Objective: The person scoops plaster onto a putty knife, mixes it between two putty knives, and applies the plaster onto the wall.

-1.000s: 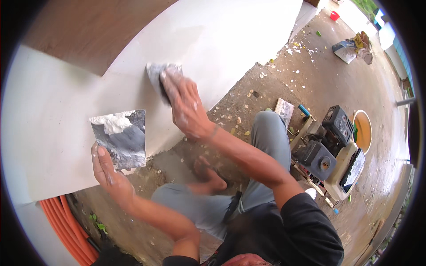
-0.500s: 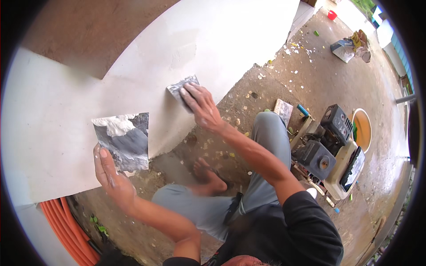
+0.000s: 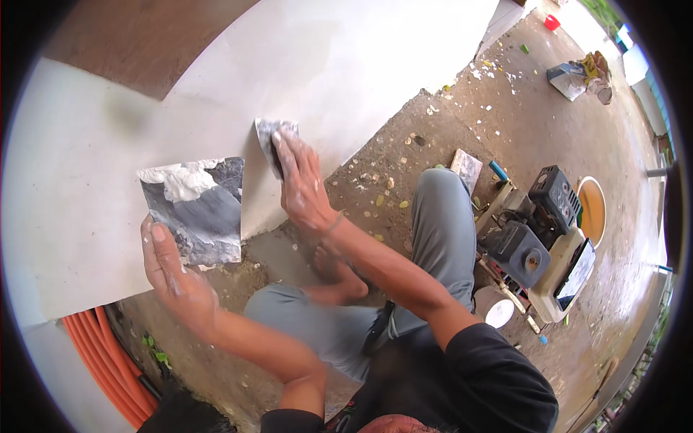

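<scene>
My left hand grips a dark, roughly square plate by its lower left edge, the thumb lying on top. A thick lump of white putty sits along the plate's upper edge, with grey smears below it. In my right hand is a flat, putty-smeared scraper, its blade tilted against the smooth white wall. The fingers press along the scraper's back and hide part of it. Plate and scraper are apart, with the plate to the left in front of the wall.
Orange hoses run along the lower left. To my right stand a machine with a black engine, a tan bucket and a white pail. A bag lies farther off. A brown panel adjoins the wall.
My right hand has moved left along the wall with the scraper, which now stands more upright and closer to the plate. The plate in my left hand appears slightly higher in view.
</scene>
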The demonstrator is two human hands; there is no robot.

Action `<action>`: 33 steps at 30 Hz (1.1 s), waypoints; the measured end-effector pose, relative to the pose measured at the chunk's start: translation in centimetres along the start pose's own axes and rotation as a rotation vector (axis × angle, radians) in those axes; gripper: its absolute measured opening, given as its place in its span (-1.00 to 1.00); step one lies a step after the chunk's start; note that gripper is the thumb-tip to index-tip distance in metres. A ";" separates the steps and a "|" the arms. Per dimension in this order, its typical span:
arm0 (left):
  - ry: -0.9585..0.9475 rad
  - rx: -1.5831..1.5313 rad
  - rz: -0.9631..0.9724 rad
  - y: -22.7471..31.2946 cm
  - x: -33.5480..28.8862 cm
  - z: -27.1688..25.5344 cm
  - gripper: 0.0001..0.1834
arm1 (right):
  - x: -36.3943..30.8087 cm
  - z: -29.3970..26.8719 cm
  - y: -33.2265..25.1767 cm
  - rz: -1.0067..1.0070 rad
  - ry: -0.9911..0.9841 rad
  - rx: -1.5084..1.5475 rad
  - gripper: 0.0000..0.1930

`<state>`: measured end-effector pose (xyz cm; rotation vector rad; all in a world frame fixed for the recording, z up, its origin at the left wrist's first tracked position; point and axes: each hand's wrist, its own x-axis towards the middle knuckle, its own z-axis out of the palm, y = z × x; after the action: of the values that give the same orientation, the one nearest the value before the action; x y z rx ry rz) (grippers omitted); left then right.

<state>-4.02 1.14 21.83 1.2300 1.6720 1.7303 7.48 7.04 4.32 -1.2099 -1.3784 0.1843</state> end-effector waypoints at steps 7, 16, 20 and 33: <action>-0.009 0.048 0.054 -0.6 0.4 -1.0 -0.49 | 3.1 0.6 2.9 0.058 0.259 -0.021 -0.30; 0.039 0.021 0.007 -1.0 0.9 -2.0 -0.49 | -0.4 -1.1 -2.5 0.208 0.193 0.347 -0.50; -0.064 0.035 0.027 -0.2 1.2 -2.2 -0.48 | 5.6 -3.9 -0.9 0.997 0.224 0.759 -0.54; 0.139 -0.079 -0.004 -2.4 2.6 -4.3 -0.40 | 1.5 -2.0 1.1 0.082 0.145 0.189 -0.42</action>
<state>-9.48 1.22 20.89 1.0929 1.6636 1.8991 10.03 7.52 5.00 -1.0999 -1.1603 0.2733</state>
